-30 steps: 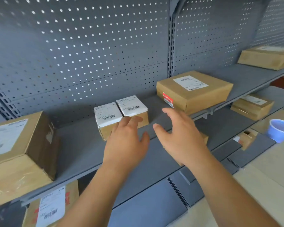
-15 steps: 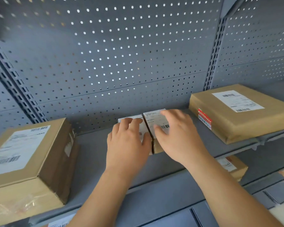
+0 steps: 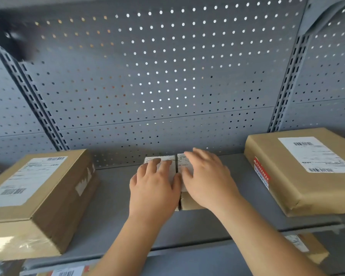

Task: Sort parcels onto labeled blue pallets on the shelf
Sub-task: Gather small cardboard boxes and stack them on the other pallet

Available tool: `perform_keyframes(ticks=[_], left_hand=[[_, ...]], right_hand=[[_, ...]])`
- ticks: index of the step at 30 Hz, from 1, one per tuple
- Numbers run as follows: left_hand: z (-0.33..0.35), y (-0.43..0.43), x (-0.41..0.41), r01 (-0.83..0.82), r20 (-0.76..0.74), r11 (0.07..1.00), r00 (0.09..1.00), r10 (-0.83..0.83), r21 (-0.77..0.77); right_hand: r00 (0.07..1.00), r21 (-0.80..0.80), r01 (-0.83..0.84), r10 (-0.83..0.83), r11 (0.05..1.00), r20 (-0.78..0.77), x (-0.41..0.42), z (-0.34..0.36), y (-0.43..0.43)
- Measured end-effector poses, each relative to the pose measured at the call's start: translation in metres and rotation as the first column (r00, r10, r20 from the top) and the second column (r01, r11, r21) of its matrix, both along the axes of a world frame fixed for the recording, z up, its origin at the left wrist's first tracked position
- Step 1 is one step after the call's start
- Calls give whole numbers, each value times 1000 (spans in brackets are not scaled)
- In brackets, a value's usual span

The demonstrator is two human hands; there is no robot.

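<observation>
Head view: left hand (image 3: 153, 188) flat on left small parcel (image 3: 172, 168), right hand (image 3: 205, 182) flat on right small parcel (image 3: 191, 203), mid shelf (image 3: 112, 196). Likely pickup step; next needs a grip on outer sides.

This is a parcel storeroom or sorting depot: a grey metal shelf (image 3: 116, 206) runs along a perforated back panel (image 3: 147, 76) hung between slotted uprights (image 3: 286, 90), the sort of racking used in warehouses and stockrooms. On it sit a large brown carton (image 3: 54, 198), a flat paper-wrapped parcel (image 3: 317, 188) and 2 small boxes (image 3: 189, 203), each bearing a white shipping label (image 3: 313, 154) with barcodes. Another labelled parcel (image 3: 315, 252) lies on the tier below.
</observation>
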State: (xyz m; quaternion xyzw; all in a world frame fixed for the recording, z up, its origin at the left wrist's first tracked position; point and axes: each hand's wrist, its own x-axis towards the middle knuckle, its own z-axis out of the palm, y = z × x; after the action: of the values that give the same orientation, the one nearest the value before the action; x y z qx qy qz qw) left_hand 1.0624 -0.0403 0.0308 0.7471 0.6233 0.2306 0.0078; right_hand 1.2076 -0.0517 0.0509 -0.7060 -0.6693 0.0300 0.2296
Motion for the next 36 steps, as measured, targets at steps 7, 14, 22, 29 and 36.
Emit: perform_keyframes(ticks=[7,14,22,29,36], left_hand=[[-2,4,3,-43,1,999,999,43,-9],[-2,2,6,-52,-102,998,994,48,-33],[-5,-8,8,-65,-125,996,991,57,-61],[-7,-25,10,-120,-122,990,986,110,-79],[-3,-60,3,-198,-24,980,980,199,29]], right_hand=[[998,-41,-61,60,997,-12,12,-12,7],[996,-131,-84,85,988,5,18,-10,8],[994,-155,-103,105,983,3,23,-7,-6],[991,-118,-127,130,985,22,34,-9,-24],[988,-7,-157,157,988,-10,41,-10,-40]])
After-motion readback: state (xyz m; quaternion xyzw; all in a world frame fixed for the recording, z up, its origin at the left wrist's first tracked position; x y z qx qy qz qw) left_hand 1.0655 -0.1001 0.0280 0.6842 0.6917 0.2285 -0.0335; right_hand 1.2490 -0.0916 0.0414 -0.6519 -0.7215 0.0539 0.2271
